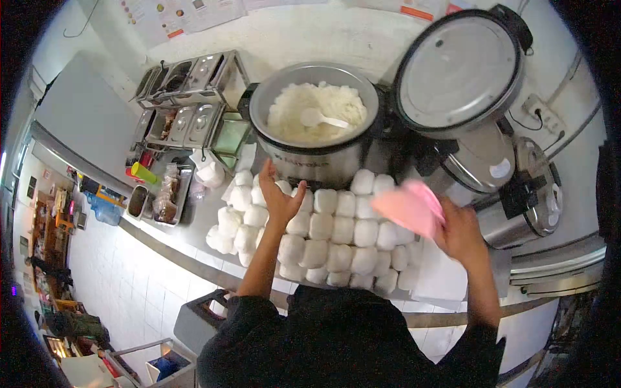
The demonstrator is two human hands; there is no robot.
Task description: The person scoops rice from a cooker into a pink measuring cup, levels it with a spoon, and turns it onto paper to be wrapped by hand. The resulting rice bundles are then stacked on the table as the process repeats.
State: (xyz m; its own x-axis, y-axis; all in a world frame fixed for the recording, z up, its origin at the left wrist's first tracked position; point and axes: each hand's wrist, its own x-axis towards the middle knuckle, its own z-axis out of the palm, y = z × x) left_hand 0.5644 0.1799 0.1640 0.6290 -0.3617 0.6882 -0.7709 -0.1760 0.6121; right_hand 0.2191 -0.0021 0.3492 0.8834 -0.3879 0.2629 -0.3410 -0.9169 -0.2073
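My left hand point(281, 199) is held over the stacked white wrapped rice portions point(321, 227), near the front of the large rice cooker point(307, 169). Its fingers are spread and nothing is in them. On the right, my right hand point(460, 233) grips a pink bowl-like item point(414, 208), blurred by motion, above the right end of the stack. Inside the open cooker is cooked white rice point(336, 103), with a white rice paddle point(321, 118) lying on it. The cooker's lid point(458, 71) is swung up to the right.
More closed cookers point(482, 161) stand to the right. White sheets point(441, 271) lie by my right forearm. Metal food pans point(194, 123) on a rack, a tray point(184, 194) of packed items and a yellow-green cup point(142, 171) are at left. A wall socket point(542, 111) has cords plugged in.
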